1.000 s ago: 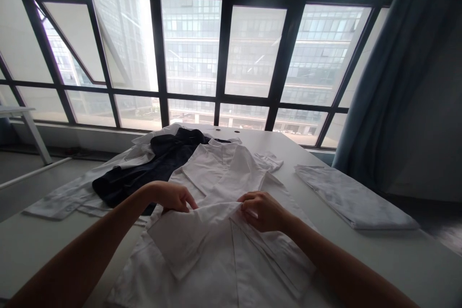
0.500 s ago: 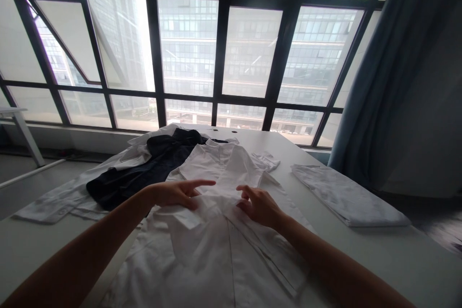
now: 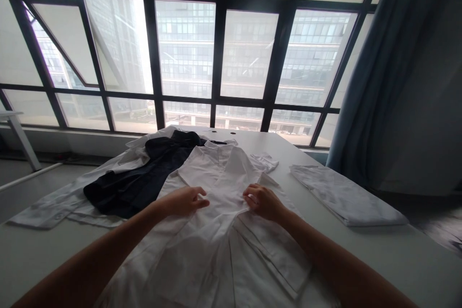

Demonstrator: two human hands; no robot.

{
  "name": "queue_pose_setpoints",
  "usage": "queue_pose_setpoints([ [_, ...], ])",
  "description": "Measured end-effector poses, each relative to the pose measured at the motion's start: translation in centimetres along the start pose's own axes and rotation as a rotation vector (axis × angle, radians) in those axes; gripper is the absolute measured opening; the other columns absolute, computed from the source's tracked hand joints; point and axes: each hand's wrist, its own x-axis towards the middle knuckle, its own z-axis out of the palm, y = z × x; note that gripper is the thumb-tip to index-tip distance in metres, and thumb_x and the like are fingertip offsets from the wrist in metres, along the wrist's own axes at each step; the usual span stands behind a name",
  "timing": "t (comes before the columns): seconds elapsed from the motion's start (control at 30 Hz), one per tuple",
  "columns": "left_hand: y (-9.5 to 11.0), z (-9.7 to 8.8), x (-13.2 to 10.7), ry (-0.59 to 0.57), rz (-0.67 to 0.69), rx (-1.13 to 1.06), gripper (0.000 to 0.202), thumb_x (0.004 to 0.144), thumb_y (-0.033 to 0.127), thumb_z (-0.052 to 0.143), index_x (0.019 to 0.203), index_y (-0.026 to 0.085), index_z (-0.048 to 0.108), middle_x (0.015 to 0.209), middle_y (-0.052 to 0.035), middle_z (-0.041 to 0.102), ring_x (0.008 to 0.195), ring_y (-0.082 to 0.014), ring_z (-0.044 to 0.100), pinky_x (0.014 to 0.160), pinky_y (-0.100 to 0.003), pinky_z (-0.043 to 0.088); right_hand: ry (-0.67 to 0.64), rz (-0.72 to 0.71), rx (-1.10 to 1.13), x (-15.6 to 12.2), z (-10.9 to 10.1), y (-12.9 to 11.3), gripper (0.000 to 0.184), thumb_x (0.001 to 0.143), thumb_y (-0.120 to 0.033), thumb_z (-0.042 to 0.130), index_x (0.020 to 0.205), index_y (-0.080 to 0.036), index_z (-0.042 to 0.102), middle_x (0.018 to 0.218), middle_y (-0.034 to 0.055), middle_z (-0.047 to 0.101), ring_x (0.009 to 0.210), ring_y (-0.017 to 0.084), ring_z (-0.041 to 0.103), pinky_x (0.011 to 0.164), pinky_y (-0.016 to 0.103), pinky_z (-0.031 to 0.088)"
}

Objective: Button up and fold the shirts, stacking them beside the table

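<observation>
A white shirt (image 3: 212, 183) lies spread on the table, its collar toward the window and its body running down to my side. My left hand (image 3: 187, 200) rests over its left part, fingers lightly curled and thumb apart, with no cloth visible between them. On the other side, my right hand (image 3: 263, 202) has thumb and fingers closed on the shirt's cloth, and creases run from that pinch toward the middle. Below it a long sleeve with a slit and cuff lies folded over the shirt's front. The palms' undersides are hidden.
A dark garment (image 3: 140, 178) and other white garments (image 3: 46, 207) lie heaped to the left. One folded white garment (image 3: 346, 197) sits on the right of the white table (image 3: 404, 260). Windows (image 3: 186, 48) stand behind, and a blue-grey curtain (image 3: 378, 106) hangs at right.
My left hand has let its lifted cloth drop, and its pointing finger has curled in. The shirt's front lies flatter. My right hand has shifted slightly to the right.
</observation>
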Motion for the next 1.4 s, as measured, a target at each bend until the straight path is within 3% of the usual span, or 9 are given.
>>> queue_pose_setpoints([
  [0.17, 1.5, 1.7, -0.1, 0.006, 0.001, 0.063, 0.085, 0.069, 0.047, 0.074, 0.143, 0.017, 0.044, 0.113, -0.0114, 0.065, 0.100, -0.0269, 0.062, 0.082, -0.031, 0.045, 0.010, 0.224, -0.179, 0.3, 1.1, 3.9, 0.050, 0.079, -0.008, 0.049, 0.127, -0.014, 0.061, 0.130, 0.0130, 0.060, 0.121, 0.024, 0.053, 0.104, 0.038, 0.040],
  [0.4, 0.7, 0.5, 0.4, 0.138, -0.093, 0.094, 0.047, 0.078, 0.020, 0.062, 0.125, 0.019, 0.061, 0.105, -0.0095, 0.066, 0.098, -0.0252, 0.063, 0.086, -0.032, 0.046, -0.049, 0.454, -0.327, 1.4, 1.4, 6.9, 0.047, 0.091, -0.026, 0.048, 0.135, -0.012, 0.052, 0.144, 0.0220, 0.044, 0.121, 0.033, 0.054, 0.094, 0.042, 0.046],
  [0.53, 1.6, 0.1, -0.4, 0.265, -0.050, 0.275, 0.043, 0.078, 0.033, 0.070, 0.119, 0.019, 0.064, 0.121, -0.0141, 0.060, 0.113, -0.0307, 0.057, 0.092, -0.036, 0.044, -0.109, 0.531, -0.423, 2.8, 0.7, 8.0, 0.051, 0.093, -0.030, 0.048, 0.140, -0.010, 0.045, 0.139, 0.0245, 0.048, 0.112, 0.033, 0.060, 0.087, 0.041, 0.048],
  [0.73, 6.1, 2.7, -2.5, -0.067, 0.122, 0.222, 0.053, 0.063, 0.063, 0.076, 0.093, 0.020, 0.068, 0.096, -0.0095, 0.067, 0.086, -0.0283, 0.063, 0.076, -0.034, 0.047, -0.126, 0.514, -0.498, 4.6, 0.1, 9.3, 0.029, 0.094, -0.018, 0.039, 0.114, -0.015, 0.061, 0.115, 0.0178, 0.065, 0.098, 0.026, 0.067, 0.077, 0.035, 0.048],
  [0.9, 7.1, 4.5, -2.6, -0.084, 0.089, 0.316, 0.027, 0.081, 0.035, 0.058, 0.098, 0.016, 0.066, 0.104, -0.0160, 0.067, 0.091, -0.0308, 0.064, 0.077, -0.038, 0.048, -0.122, 0.505, -0.497, 5.1, 0.0, 11.0, 0.027, 0.094, -0.016, 0.038, 0.104, -0.014, 0.063, 0.104, 0.0152, 0.071, 0.095, 0.026, 0.068, 0.075, 0.033, 0.047],
  [1.1, 6.2, 1.7, -2.6, -0.251, 0.122, 0.186, 0.015, 0.072, 0.020, 0.060, 0.083, 0.020, 0.070, 0.078, -0.0044, 0.071, 0.065, -0.0185, 0.061, 0.055, -0.026, 0.043, -0.099, 0.506, -0.453, 4.7, 0.3, 12.2, 0.025, 0.094, -0.017, 0.037, 0.104, -0.016, 0.060, 0.099, 0.0125, 0.071, 0.091, 0.026, 0.069, 0.073, 0.032, 0.045],
  [1.27, 4.9, 0.0, -0.9, -0.671, 0.072, -0.151, 0.015, 0.075, 0.030, 0.066, 0.085, 0.020, 0.070, 0.069, -0.0002, 0.068, 0.056, -0.0134, 0.058, 0.050, -0.021, 0.043, -0.098, 0.402, -0.423, 4.2, 0.6, 12.1, 0.028, 0.093, -0.010, 0.035, 0.109, -0.017, 0.056, 0.114, 0.0120, 0.063, 0.089, 0.021, 0.067, 0.074, 0.030, 0.045],
  [1.33, 4.4, 0.2, 0.3, -0.603, 0.142, -0.174, 0.020, 0.082, 0.036, 0.062, 0.090, 0.019, 0.071, 0.076, -0.0022, 0.070, 0.063, -0.0143, 0.061, 0.057, -0.023, 0.049, -0.110, 0.337, -0.421, 4.0, 0.5, 12.1, 0.029, 0.092, -0.009, 0.035, 0.109, -0.018, 0.056, 0.122, 0.0118, 0.058, 0.087, 0.019, 0.066, 0.073, 0.028, 0.044],
  [1.4, 3.8, 0.7, 1.8, -0.289, 0.249, -0.033, 0.025, 0.087, 0.037, 0.060, 0.099, 0.019, 0.070, 0.092, -0.0060, 0.071, 0.079, -0.0180, 0.065, 0.071, -0.028, 0.052, -0.129, 0.296, -0.413, 3.6, 0.5, 12.2, 0.028, 0.093, -0.008, 0.036, 0.108, -0.018, 0.057, 0.122, 0.0111, 0.056, 0.086, 0.018, 0.066, 0.072, 0.027, 0.044],
])
